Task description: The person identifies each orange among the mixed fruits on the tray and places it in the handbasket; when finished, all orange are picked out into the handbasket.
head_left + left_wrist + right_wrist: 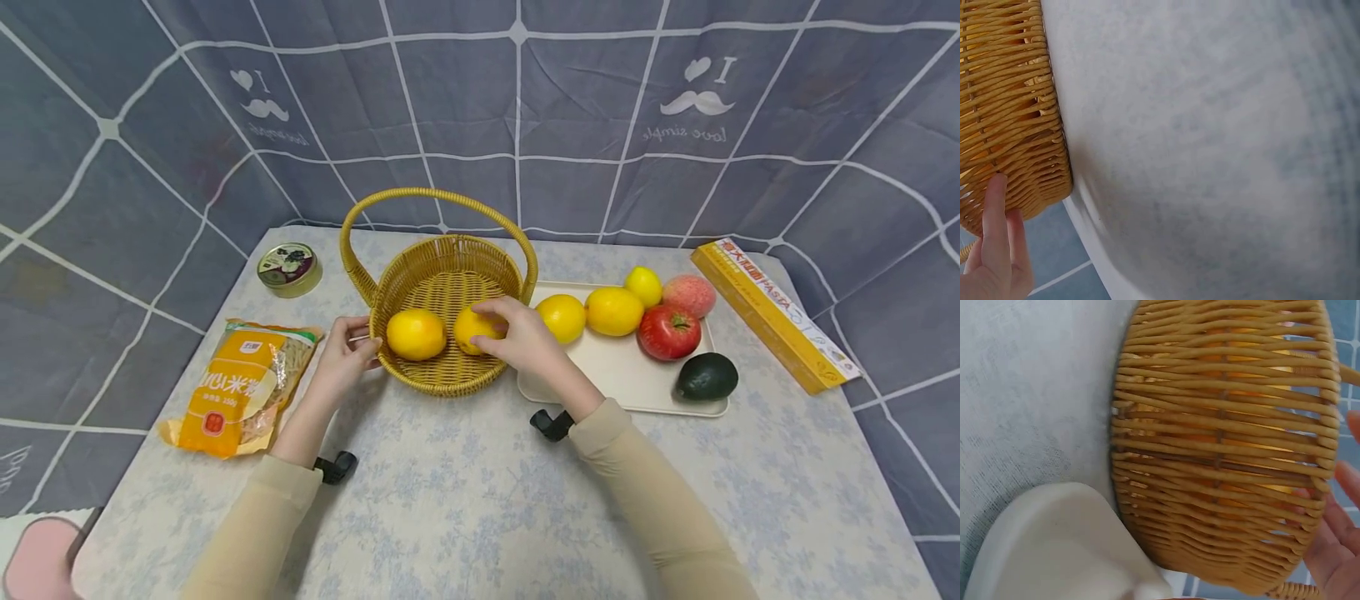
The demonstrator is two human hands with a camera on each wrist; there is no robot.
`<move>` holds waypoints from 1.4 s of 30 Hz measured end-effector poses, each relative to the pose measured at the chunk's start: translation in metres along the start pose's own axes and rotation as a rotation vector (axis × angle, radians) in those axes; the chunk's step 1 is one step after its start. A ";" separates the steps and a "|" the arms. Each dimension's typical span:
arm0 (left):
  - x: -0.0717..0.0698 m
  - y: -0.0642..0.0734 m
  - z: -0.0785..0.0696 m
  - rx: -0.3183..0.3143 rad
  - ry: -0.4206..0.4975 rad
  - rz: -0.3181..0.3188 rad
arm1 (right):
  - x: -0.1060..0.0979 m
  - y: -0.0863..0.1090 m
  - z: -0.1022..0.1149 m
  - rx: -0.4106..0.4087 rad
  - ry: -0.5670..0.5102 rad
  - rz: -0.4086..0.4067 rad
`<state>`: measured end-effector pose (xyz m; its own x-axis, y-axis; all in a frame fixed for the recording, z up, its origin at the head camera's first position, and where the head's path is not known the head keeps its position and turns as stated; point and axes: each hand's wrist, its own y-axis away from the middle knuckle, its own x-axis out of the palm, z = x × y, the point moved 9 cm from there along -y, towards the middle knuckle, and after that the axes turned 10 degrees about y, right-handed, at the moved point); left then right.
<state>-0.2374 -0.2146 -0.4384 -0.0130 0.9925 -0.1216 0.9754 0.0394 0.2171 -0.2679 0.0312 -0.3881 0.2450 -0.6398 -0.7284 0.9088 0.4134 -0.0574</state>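
A yellow wicker basket with a tall arched handle stands mid-table. My left hand is at its left side, and in the left wrist view its straight fingers rest against the woven outer wall. Inside the basket, a yellow oval fruit with an orange blush lies at the left. My right hand reaches over the right rim and holds a second yellow fruit between thumb and fingers, close over the basket floor. The right wrist view shows that hand at the rim, with yellow showing through the weave.
Right of the basket, a cream tray bears several yellow fruits, a red apple, a peach and an avocado. Beyond lies a pasta box. A noodle packet and a round tin are at left.
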 end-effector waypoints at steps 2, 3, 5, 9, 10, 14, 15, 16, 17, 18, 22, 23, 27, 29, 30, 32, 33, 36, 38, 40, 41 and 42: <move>0.002 0.000 -0.001 -0.002 0.004 0.004 | 0.001 -0.002 -0.001 -0.001 0.081 0.010; 0.002 0.000 -0.001 -0.003 0.003 0.004 | 0.000 -0.003 -0.001 -0.004 0.113 0.009; 0.002 0.000 0.000 -0.007 -0.002 0.001 | 0.000 -0.004 -0.001 -0.003 0.136 0.012; 0.000 0.000 0.001 -0.013 -0.008 -0.011 | 0.002 -0.004 -0.001 -0.001 0.139 0.030; 0.000 0.000 0.001 -0.014 -0.009 -0.014 | 0.003 -0.004 -0.001 -0.002 0.136 0.032; -0.001 0.000 0.002 -0.012 -0.009 -0.015 | 0.004 -0.002 0.000 -0.001 0.106 0.029; -0.001 0.000 0.002 -0.014 -0.009 -0.014 | 0.004 -0.002 0.000 -0.002 0.099 0.029; -0.001 0.000 0.002 -0.014 -0.011 -0.014 | 0.004 -0.001 0.000 -0.002 0.093 0.029; -0.001 0.000 0.002 -0.014 -0.011 -0.012 | 0.004 0.000 0.000 -0.003 0.085 0.031; -0.001 0.000 0.002 -0.015 -0.009 -0.011 | 0.003 0.001 0.000 -0.002 0.078 0.032; -0.001 0.000 0.002 -0.013 -0.013 -0.009 | 0.001 0.005 -0.001 -0.003 0.027 0.035; -0.001 0.000 0.002 -0.014 -0.012 -0.009 | -0.001 0.007 -0.002 -0.002 0.004 0.035; -0.001 0.000 0.003 -0.019 -0.014 -0.013 | -0.009 0.015 -0.003 -0.009 -0.078 0.023; -0.001 0.000 0.003 -0.018 -0.014 -0.014 | -0.015 0.020 -0.005 -0.015 -0.095 0.010; -0.001 0.001 0.002 -0.017 -0.015 -0.014 | -0.018 0.022 -0.007 -0.020 -0.097 0.003; -0.001 0.001 0.002 -0.016 -0.014 -0.016 | -0.026 0.027 -0.011 -0.030 -0.105 -0.013; -0.001 0.002 0.002 -0.015 -0.015 -0.017 | -0.030 0.030 -0.014 -0.033 -0.111 -0.022; -0.002 0.002 0.002 -0.018 -0.013 -0.018 | -0.043 0.037 -0.025 -0.033 -0.143 -0.043; -0.001 0.001 0.002 -0.021 -0.010 -0.020 | -0.053 0.042 -0.035 -0.006 -0.163 -0.052; -0.001 0.001 0.003 -0.023 -0.008 -0.019 | -0.062 0.047 -0.048 0.035 -0.176 -0.057; 0.000 0.000 0.003 -0.020 -0.010 -0.018 | -0.066 0.049 -0.055 0.056 -0.174 -0.060; 0.000 0.000 0.003 -0.020 -0.009 -0.018 | -0.069 0.050 -0.061 0.074 -0.168 -0.062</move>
<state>-0.2366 -0.2146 -0.4412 -0.0288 0.9905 -0.1345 0.9704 0.0600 0.2341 -0.2601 0.1359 -0.3823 0.2352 -0.7646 -0.6001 0.9447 0.3251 -0.0439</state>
